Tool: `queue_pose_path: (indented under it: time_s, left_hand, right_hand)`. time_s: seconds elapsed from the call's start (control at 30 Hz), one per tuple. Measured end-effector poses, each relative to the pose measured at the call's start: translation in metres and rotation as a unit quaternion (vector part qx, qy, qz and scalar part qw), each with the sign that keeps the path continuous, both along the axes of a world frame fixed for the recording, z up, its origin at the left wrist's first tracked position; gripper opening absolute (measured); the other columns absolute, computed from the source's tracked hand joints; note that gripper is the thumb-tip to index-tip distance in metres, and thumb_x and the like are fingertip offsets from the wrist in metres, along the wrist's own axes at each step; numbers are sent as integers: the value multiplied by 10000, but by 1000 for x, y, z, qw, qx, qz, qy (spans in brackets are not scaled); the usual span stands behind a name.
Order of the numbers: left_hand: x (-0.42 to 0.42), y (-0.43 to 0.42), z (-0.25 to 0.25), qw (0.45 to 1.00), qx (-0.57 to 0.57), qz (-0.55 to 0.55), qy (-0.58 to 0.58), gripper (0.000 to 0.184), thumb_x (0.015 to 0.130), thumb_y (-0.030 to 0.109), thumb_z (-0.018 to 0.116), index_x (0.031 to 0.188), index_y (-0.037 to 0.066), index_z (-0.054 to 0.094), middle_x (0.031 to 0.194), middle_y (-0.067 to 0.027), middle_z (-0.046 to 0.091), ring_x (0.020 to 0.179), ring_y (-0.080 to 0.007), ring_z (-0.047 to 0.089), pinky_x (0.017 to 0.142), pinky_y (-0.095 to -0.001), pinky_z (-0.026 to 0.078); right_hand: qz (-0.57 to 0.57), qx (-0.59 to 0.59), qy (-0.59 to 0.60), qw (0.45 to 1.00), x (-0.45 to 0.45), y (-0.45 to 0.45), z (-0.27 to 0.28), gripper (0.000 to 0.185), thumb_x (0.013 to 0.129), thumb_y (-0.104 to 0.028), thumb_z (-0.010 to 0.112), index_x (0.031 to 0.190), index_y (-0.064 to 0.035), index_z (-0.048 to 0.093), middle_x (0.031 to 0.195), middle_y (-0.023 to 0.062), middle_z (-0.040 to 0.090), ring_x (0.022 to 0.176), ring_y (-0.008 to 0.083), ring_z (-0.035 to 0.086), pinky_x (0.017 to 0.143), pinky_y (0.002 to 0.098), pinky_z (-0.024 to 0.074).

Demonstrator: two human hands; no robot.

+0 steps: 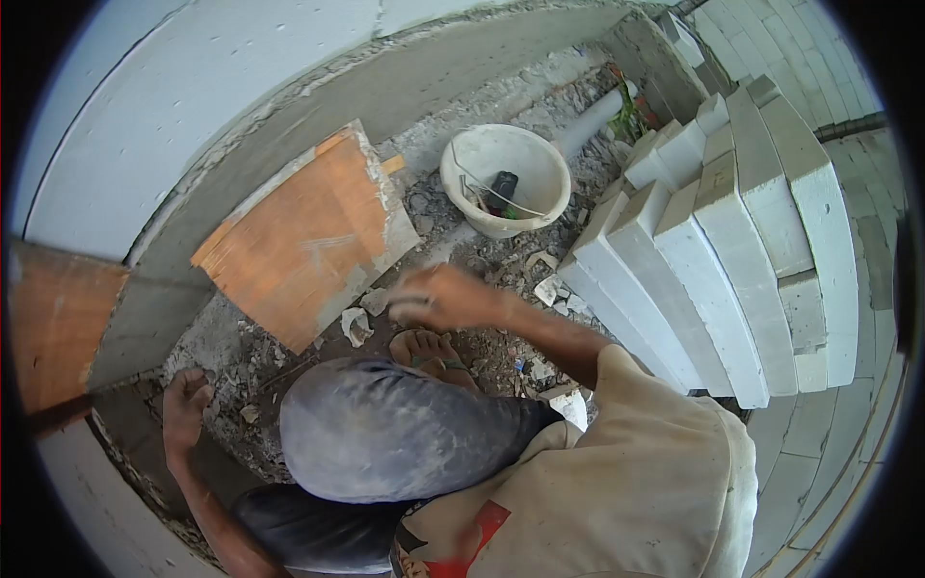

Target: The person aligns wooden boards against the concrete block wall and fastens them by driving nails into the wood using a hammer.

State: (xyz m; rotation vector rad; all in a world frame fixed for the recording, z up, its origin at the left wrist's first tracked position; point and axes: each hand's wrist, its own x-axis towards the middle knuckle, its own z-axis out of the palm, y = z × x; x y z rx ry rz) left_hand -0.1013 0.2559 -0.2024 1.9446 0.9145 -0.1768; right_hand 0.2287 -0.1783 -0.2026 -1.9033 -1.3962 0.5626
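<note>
1. Right hand [438, 297], mid-frame, blurs with fingers curled; I cannot tell whether it grips anything.
2. Left hand [188, 400], lower left, has bent fingers near grey rubble [226, 337]; its grip is also unclear.
3. Orange-faced board [303, 241] sits left of centre.
4. Off-white bucket [506, 227], upper centre, holds 1 black object [502, 188]; pale blocks [713, 260] stand at right.

One bare left hand [188, 397], one bare right hand [441, 297], one round white plastic bucket [535, 166], one small black object [502, 188], one pale cylindrical pipe [595, 119], two flat orange-faced panels [306, 239], more than eight white rectangular blocks [711, 275], exact number unclear
</note>
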Motion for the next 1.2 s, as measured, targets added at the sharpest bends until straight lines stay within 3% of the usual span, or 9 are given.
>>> queue_pose_path:
  time_s: [0.17,0.27,0.33,0.43,0.67,0.77,0.83,1.1,1.2]
  left_hand:
    - [-25,24,-32,1000,-2,-2,25,289,990,58,683,1254,-46,625,990,-39,682,834,-109,622,682,-274,486]
    - [-23,20,-27,998,-25,19,50,292,998,49,666,1271,-44,626,993,-40,674,813,-98,597,673,-264,472]
    - [-24,16,-24,997,-38,30,57,302,997,35,656,1286,-44,630,1004,-38,666,812,-95,576,697,-267,472]
    - [-31,11,-21,992,-85,64,60,301,1000,28,641,1292,-42,622,969,-30,661,735,-69,535,635,-242,437]
    - [-45,-2,-10,987,-59,101,112,274,996,20,609,1264,-38,619,937,-25,655,708,-62,525,603,-236,416]
    - [-47,1,-16,986,-65,109,106,281,991,15,603,1266,-41,616,942,-31,660,724,-74,541,615,-245,427]
    - [-43,7,-25,986,-71,113,96,285,989,11,599,1269,-42,615,946,-36,663,737,-83,554,628,-254,437]
    - [51,-4,-46,997,-39,8,65,376,1054,174,639,1361,-41,610,1086,-86,699,852,-125,631,709,-283,511]
    - [85,-10,-58,999,-36,-3,-4,645,1059,411,686,1459,-78,554,1252,-170,715,1108,-219,657,990,-381,525]
  right_hand:
    - [-367,35,10,930,157,-49,44,238,1017,-235,691,1035,-22,797,903,150,800,754,259,762,723,359,595]
    - [-375,-97,12,922,246,-73,-18,264,979,-262,714,1056,-25,802,876,175,795,720,293,768,726,384,605]
    - [-280,-335,-9,900,273,-74,-61,320,937,-278,738,1109,-14,794,978,205,800,874,318,800,810,408,621]
    - [-195,-406,-200,870,272,-65,-107,290,908,-251,758,1109,-47,802,1011,200,801,984,315,792,879,465,627]
    - [-187,-459,-221,840,280,-64,-145,333,868,-269,776,1118,-52,816,1074,211,796,1032,404,768,925,514,617]
    - [-157,-401,-122,894,281,-73,-102,260,920,-235,768,1091,-48,825,1136,184,801,983,340,782,852,481,629]
    - [-334,-237,203,889,276,-78,-80,222,973,-226,765,1114,-66,828,1087,103,812,924,257,770,833,386,635]
    - [-314,53,477,819,228,-80,-6,306,1034,-174,725,1262,30,704,1166,104,761,1023,234,753,907,359,653]
    - [-319,160,487,797,195,-62,19,328,1075,-184,654,1303,49,624,1059,135,749,949,263,759,855,374,646]
